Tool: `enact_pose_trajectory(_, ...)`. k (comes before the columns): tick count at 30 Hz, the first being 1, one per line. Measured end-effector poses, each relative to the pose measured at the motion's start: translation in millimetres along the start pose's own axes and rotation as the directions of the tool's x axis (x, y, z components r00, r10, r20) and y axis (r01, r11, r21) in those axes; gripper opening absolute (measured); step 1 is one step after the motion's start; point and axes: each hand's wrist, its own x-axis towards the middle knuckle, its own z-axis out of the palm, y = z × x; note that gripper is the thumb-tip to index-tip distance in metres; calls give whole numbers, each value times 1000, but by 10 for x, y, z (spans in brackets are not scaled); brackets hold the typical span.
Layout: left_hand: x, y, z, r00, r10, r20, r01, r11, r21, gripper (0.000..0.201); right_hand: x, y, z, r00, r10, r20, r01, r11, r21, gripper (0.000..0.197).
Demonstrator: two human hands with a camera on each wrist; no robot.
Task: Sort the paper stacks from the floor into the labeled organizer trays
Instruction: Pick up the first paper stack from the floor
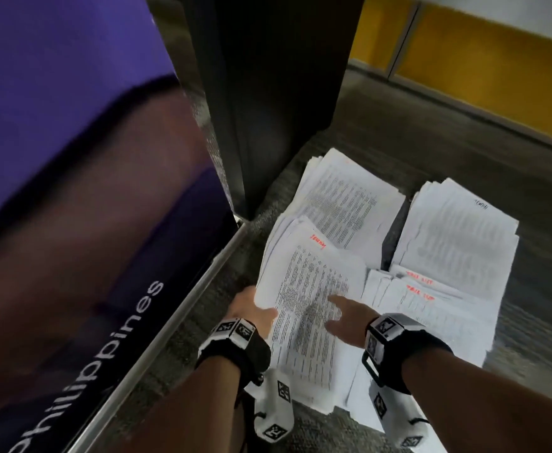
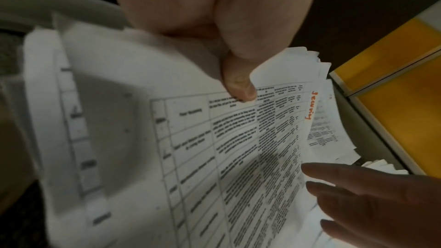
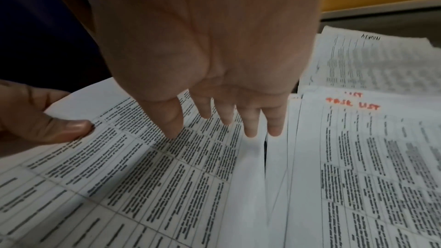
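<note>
Dim light is falling on grey speckled carpet (image 1: pixel 431 132), yellow wall panels (image 1: pixel 483 60) and a dark cabinet (image 1: pixel 277 86).

The right hand (image 3: pixel 203 59) hangs palm-down with fingers (image 3: pixel 250 125) straight and spread over a printed table sheet (image 3: pixel 143 186), fingertips at its right edge. The left hand (image 3: pixel 35 118) pinches that sheet's far left corner under its thumb. Just to the right lies a stack marked "TASK LIST" (image 3: pixel 369 157) in orange; beyond it lies another printed stack (image 3: pixel 372 59).
</note>
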Motion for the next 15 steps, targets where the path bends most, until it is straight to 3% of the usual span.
enact_pose_trajectory(6,320,-197,182,997,-66,27,61,985,161,67,282,95,187,986,-3,164,17,996,-83,70)
enact_pose_trajectory(10,401,-260,260,985,-143,92,134,986,97,81,270,56,312,975,0,220,29,991,-128,73)
enact_pose_trajectory(15,415,-239,316,978,-196,66,194,980,40,95,386,120,273,971,2,241,29,991,-127,70)
